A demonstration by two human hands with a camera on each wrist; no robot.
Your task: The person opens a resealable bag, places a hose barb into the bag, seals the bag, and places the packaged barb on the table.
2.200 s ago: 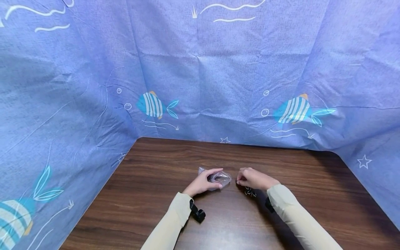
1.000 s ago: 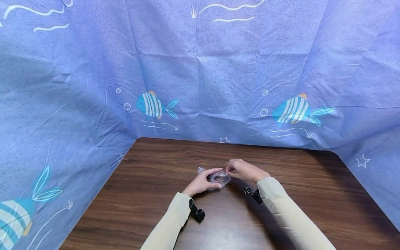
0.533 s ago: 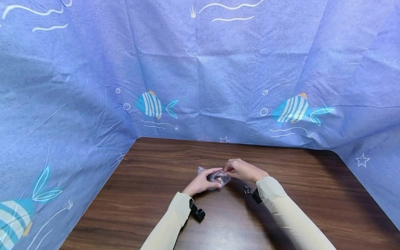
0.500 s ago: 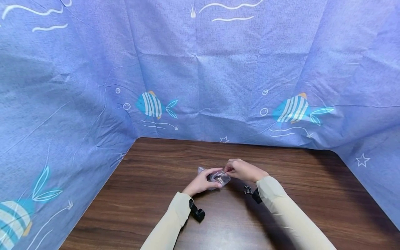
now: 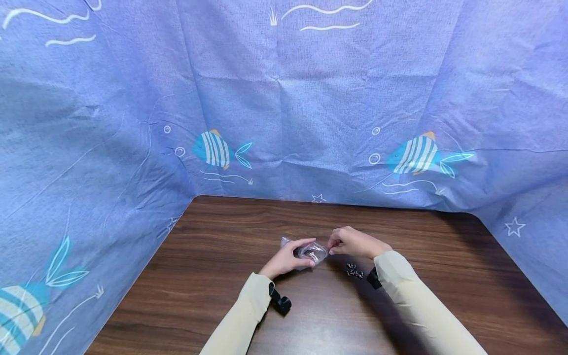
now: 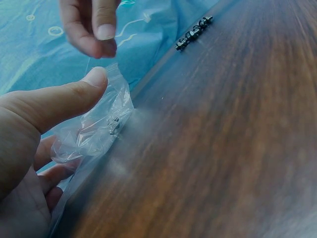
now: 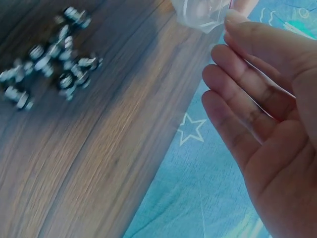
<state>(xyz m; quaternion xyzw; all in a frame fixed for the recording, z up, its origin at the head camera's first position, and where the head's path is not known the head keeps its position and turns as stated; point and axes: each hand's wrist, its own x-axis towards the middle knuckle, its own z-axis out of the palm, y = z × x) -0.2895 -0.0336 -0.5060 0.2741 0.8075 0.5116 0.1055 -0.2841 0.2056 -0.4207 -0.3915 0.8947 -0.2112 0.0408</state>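
On the table, my left hand holds a clear plastic bag, with the thumb on one side and fingers on the other. In the left wrist view, a few small metal pieces show inside the bag. My right hand is just right of the bag's mouth, its fingers loosely bent. Nothing shows between its fingers in the right wrist view. A small pile of black and silver screws lies on the table below the right hand; it appears large and blurred in the right wrist view.
The brown wood-grain table runs back to a blue cloth printed with fish, which also hangs along the sides. A black strap with a small device sits on the left wrist.
My right hand went from beside the screw pile to the bag's mouth, stayed there, and has now drawn back slightly right. The left hand keeps its hold on the bag.
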